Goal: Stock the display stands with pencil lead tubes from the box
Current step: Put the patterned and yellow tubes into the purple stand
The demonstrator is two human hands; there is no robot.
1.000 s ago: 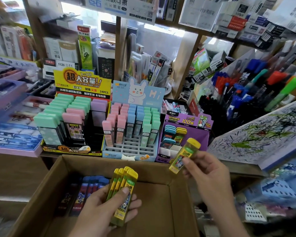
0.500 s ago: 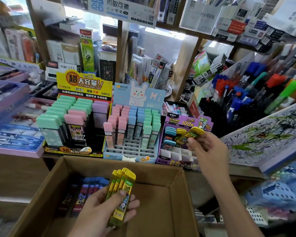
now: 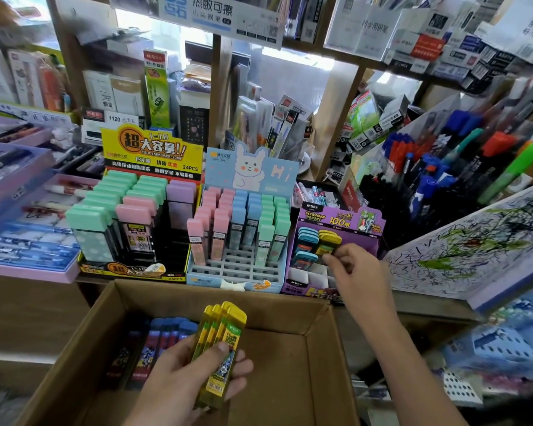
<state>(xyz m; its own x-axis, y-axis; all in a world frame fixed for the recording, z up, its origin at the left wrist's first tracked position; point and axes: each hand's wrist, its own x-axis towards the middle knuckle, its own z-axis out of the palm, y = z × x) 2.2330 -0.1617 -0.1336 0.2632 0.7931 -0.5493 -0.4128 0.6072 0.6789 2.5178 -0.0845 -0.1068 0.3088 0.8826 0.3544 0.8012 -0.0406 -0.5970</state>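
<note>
My left hand [image 3: 194, 373] grips a stack of yellow-capped lead tubes [image 3: 220, 342] over the open cardboard box [image 3: 320, 364]. More blue-capped tubes [image 3: 166, 336] lie in the box's far left corner. My right hand [image 3: 351, 269] pinches one yellow-capped tube [image 3: 328, 245] that stands in a slot of the purple display stand [image 3: 336, 222], beside several blue-capped tubes [image 3: 305, 241] standing there. The stand's front slots show white and bare.
Left of the purple stand are a blue rabbit stand [image 3: 240, 229] with pastel tubes and a yellow-headed stand [image 3: 136, 216] with green and pink cases. Marker pens [image 3: 443, 167] fill the right shelf above a scribbled test pad [image 3: 474, 247]. Purple trays [image 3: 19, 229] sit at left.
My right hand has carried the yellow-capped tube from above the box up to the purple stand and lowered it into a slot. My left hand has kept its stack nearly still.
</note>
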